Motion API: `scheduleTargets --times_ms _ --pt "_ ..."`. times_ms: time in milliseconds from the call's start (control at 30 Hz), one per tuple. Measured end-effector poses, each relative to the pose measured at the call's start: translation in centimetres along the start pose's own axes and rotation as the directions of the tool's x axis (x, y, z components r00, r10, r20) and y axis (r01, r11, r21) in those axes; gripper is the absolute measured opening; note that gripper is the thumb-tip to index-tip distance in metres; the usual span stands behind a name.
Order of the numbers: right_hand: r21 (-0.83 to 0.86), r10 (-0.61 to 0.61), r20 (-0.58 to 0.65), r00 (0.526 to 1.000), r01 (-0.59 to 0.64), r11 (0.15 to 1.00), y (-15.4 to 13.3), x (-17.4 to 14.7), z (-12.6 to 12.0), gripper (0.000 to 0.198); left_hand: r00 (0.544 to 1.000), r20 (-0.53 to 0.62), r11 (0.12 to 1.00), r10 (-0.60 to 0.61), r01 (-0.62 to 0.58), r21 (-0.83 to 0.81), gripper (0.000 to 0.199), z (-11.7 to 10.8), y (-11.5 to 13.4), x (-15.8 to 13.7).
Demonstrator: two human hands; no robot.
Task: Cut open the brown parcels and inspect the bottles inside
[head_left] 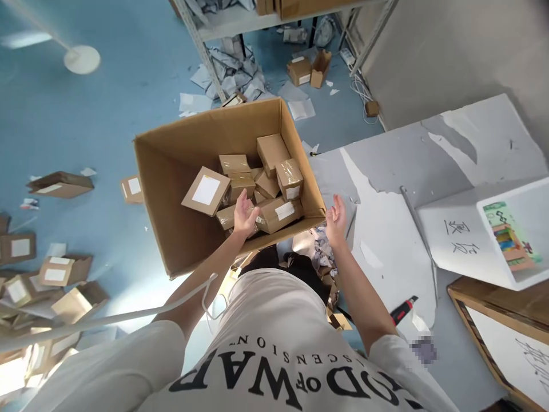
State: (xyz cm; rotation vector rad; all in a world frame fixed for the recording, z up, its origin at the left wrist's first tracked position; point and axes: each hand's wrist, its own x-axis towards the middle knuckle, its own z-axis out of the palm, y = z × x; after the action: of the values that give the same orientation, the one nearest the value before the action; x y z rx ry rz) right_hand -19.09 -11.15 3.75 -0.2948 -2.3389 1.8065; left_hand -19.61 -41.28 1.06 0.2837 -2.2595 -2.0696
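Note:
A large open cardboard box [210, 127] stands in front of me with several small brown cartons [268, 214] inside, some wrapped in shiny clear tape. My left hand [245, 216] is over the near side of this box, open, palm up with the thumb apart, and holds nothing. Left of its fingertips a carton with a blank white label [206, 191] lies tilted; I cannot tell whether it rests on the others. My right hand [335, 220], also open, is at the box's near right corner, just outside it. Whether it touches the cardboard is unclear.
To the right is a grey table [390, 240] bearing a red and black utility knife [403, 311] and a white box with handwriting [467, 237]. Opened cartons [64, 269] litter the blue floor at left. A metal shelf [240, 23] and crumpled paper [240, 71] are beyond.

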Motion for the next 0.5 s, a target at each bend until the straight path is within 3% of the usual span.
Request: scheduleTargets --times_ms 133,233,367,500 --pt "-0.029 -0.018 0.134 0.991 0.022 0.999 -0.3 1.5 4.7 0.075 0.989 -0.143 0.999 -0.032 0.037 0.028 0.096 -4.0 -2.2 0.7" --pt "-0.045 -0.045 0.273 0.961 0.060 0.997 -0.1 3.9 8.7 0.073 0.938 -0.347 0.997 -0.017 0.040 0.061 0.096 -7.1 -4.3 1.2" --pt "0.018 -0.104 0.479 0.871 0.109 0.994 1.6 8.0 16.1 0.075 0.827 -0.559 0.987 0.057 0.036 0.155 0.101 -11.0 -7.0 1.8" --pt "0.120 -0.144 0.638 0.757 0.086 0.989 4.0 11.6 25.2 0.077 0.730 -0.682 0.979 0.037 0.110 0.170 0.104 -13.9 -9.9 2.5"
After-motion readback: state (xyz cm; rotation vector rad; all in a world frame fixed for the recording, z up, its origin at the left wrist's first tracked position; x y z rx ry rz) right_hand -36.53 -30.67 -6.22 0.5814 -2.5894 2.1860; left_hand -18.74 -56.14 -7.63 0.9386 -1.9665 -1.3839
